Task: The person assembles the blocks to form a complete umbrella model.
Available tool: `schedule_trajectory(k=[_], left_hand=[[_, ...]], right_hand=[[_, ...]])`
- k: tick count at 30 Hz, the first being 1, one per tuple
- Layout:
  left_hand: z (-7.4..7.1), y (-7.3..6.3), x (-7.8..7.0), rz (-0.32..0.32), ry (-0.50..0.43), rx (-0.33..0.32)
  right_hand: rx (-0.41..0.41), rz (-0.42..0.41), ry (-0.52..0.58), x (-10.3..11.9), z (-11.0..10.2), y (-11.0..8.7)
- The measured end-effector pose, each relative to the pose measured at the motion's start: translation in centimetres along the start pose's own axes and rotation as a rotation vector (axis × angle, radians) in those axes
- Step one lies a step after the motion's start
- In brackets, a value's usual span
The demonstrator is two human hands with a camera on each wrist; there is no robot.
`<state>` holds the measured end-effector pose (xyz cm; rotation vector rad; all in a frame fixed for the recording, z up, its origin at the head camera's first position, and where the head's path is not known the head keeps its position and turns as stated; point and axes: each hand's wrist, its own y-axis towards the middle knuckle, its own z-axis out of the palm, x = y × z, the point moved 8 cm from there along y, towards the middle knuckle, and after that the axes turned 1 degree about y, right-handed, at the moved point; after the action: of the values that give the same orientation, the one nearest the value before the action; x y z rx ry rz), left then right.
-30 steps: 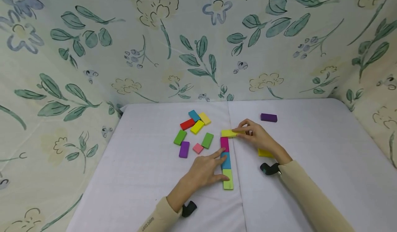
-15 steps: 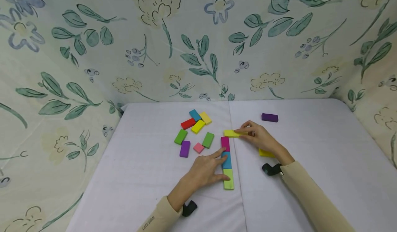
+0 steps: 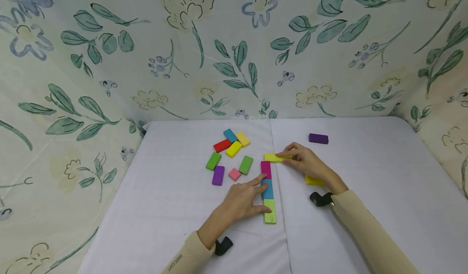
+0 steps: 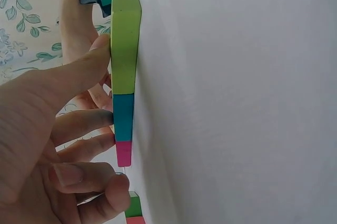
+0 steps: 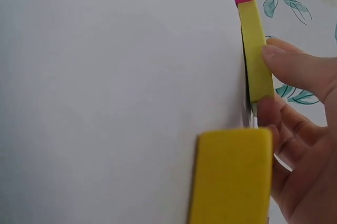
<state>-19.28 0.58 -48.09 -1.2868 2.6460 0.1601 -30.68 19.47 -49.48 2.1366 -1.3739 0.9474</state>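
Thumb and two fingers of the left hand [image 3: 239,203] lie spread along a row of lime block [image 3: 270,218], blue block [image 3: 268,192] and magenta block [image 3: 265,169], gripping nothing; the light touch probably stops the row from slipping. The three lie end to end, pointing towards the far edge of the table [image 3: 175,217].

At the row's far end, the right hand [image 3: 305,158] pinches a light yellow block [image 3: 270,157] between thumb and fingertips. It is held near one end, presumably so the other can sit squarely against the magenta block; they touch or very nearly do. Whether it lies fully flat I cannot tell.

A deep yellow block [image 3: 314,180] lies below the right wrist, and a dark purple block [image 3: 318,138] near the table's far edge, towards the right corner. Left of the row are more loose blocks, including a red block [image 3: 222,145].
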Motion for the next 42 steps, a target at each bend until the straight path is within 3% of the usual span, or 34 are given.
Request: schedule_trajectory(k=[7,14,18,21,24,42], left_hand=[[0.0,0.0,0.1,-0.018,-0.02,0.014],[-0.1,0.0,0.0,-0.001,-0.031,-0.013],[-0.2,0.0,0.1,0.0,-0.036,-0.022],[-0.3,0.0,0.1,0.003,-0.039,-0.03],[-0.3,-0.1,0.1,0.007,-0.037,-0.037],[-0.2,-0.1,0.1,0.006,-0.042,-0.032]], right_hand=[[0.001,0.014,-0.018,0.4,-0.1,-0.2],[-0.122,-0.042,-0.145,3.4,0.0,-0.7],[-0.169,-0.006,-0.008,4.1,1.0,-0.6],[-0.167,0.063,0.165,3.6,2.3,-0.5],[-0.153,0.1,0.248,3.0,3.5,-0.4],[-0.197,0.155,0.278,1.5,4.9,-0.5]])
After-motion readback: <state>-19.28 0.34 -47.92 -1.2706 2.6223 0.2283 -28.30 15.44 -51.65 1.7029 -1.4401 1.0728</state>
